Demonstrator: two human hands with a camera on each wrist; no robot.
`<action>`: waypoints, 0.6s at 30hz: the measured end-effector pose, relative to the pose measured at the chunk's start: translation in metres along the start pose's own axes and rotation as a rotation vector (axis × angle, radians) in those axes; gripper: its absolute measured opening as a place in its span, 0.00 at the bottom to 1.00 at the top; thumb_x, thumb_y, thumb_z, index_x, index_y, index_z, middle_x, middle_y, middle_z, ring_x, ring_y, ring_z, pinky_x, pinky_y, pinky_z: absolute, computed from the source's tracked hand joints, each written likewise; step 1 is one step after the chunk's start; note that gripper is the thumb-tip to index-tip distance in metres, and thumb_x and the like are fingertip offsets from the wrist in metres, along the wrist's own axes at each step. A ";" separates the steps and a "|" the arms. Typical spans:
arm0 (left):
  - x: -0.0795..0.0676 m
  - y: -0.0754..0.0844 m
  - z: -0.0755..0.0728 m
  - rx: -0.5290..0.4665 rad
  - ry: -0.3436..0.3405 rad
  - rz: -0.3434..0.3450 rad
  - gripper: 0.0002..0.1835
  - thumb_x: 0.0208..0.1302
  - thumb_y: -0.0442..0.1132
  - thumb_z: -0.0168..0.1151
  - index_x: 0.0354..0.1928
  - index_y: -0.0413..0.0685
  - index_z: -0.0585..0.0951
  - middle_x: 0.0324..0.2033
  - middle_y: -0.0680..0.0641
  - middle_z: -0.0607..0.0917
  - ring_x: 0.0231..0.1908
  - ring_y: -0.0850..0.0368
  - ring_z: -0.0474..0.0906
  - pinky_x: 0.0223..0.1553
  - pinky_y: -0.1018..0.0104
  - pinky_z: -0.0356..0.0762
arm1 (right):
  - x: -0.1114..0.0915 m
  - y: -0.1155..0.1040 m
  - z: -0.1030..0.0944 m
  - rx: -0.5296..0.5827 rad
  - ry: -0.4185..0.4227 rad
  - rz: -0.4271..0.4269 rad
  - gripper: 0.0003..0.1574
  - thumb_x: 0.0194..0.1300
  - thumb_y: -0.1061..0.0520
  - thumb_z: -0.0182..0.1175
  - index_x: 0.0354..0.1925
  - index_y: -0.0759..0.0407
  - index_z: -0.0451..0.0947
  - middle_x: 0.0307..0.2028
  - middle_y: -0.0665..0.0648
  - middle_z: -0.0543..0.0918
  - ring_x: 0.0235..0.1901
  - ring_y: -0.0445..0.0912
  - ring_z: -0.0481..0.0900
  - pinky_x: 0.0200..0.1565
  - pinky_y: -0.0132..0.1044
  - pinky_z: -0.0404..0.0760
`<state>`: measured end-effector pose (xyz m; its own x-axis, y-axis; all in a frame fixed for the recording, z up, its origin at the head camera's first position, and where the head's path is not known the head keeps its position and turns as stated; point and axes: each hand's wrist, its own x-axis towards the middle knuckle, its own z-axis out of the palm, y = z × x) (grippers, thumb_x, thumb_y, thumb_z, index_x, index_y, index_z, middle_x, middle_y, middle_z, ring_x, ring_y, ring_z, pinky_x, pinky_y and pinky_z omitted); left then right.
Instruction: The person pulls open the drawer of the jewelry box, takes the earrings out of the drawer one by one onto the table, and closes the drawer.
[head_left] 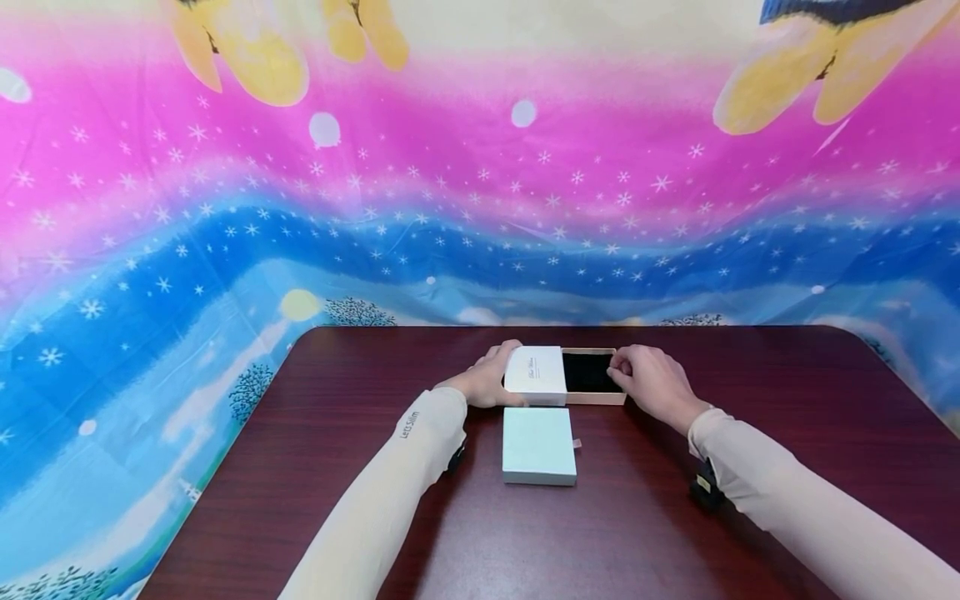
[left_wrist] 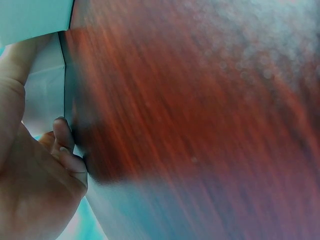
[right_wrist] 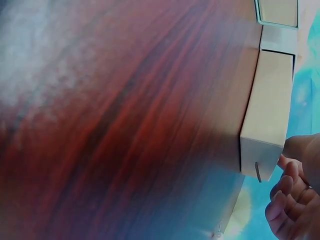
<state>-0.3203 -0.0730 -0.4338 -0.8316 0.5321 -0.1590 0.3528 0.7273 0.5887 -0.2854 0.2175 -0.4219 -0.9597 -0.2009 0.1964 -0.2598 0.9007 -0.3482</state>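
Observation:
In the head view, my left hand [head_left: 487,377] grips a white sliding box sleeve [head_left: 534,375] with small dark lettering, its thumb along the near side. From the sleeve's right end a drawer [head_left: 596,399] with pale gold sides sticks out, lined with a black insert [head_left: 588,372]. My right hand [head_left: 654,382] is at the drawer's right end, fingers bent and thumb and index fingertips over the insert's edge; whether they pinch it cannot be made out. A ribbon tab [right_wrist: 258,171] hangs free on the drawer's end in the right wrist view.
A closed pale mint box [head_left: 538,444] with a small ribbon tab [head_left: 577,444] on its right side lies just in front of the white sleeve. Both boxes are on a dark red wooden table [head_left: 360,367]. Behind it hangs a colourful snowflake-printed cloth [head_left: 480,192].

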 end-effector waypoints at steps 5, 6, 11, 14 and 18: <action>0.001 0.000 0.000 0.004 0.000 -0.009 0.54 0.52 0.53 0.73 0.73 0.56 0.48 0.64 0.46 0.64 0.58 0.51 0.64 0.63 0.51 0.62 | -0.001 0.001 -0.001 0.002 0.011 -0.004 0.07 0.64 0.54 0.61 0.36 0.55 0.83 0.21 0.49 0.77 0.20 0.42 0.69 0.22 0.36 0.64; 0.001 0.000 0.000 0.006 0.001 -0.010 0.54 0.52 0.53 0.73 0.74 0.56 0.48 0.64 0.46 0.64 0.58 0.51 0.64 0.63 0.51 0.62 | -0.001 0.001 -0.001 0.003 0.012 -0.005 0.06 0.64 0.54 0.61 0.36 0.55 0.83 0.21 0.49 0.77 0.20 0.42 0.69 0.22 0.36 0.64; -0.001 0.002 -0.001 0.000 0.002 -0.009 0.54 0.52 0.52 0.73 0.73 0.56 0.48 0.64 0.46 0.64 0.58 0.50 0.64 0.63 0.50 0.62 | -0.002 0.001 -0.003 0.008 0.016 -0.005 0.06 0.63 0.55 0.61 0.36 0.54 0.83 0.20 0.49 0.75 0.19 0.42 0.68 0.22 0.36 0.63; -0.001 0.002 -0.001 -0.004 0.001 -0.009 0.53 0.52 0.52 0.73 0.73 0.56 0.49 0.64 0.45 0.64 0.58 0.50 0.64 0.63 0.49 0.62 | -0.003 0.001 -0.003 0.008 0.020 -0.007 0.06 0.63 0.54 0.61 0.36 0.54 0.83 0.20 0.49 0.75 0.20 0.42 0.68 0.22 0.36 0.63; -0.002 0.003 -0.001 -0.008 -0.002 -0.007 0.53 0.52 0.52 0.72 0.73 0.55 0.49 0.64 0.45 0.64 0.59 0.50 0.64 0.63 0.50 0.62 | -0.005 0.001 -0.004 0.009 0.021 -0.008 0.06 0.63 0.54 0.61 0.36 0.54 0.83 0.20 0.49 0.74 0.19 0.42 0.68 0.22 0.36 0.63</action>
<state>-0.3184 -0.0722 -0.4308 -0.8335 0.5274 -0.1646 0.3434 0.7278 0.5936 -0.2810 0.2212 -0.4198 -0.9553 -0.1995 0.2183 -0.2681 0.8957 -0.3547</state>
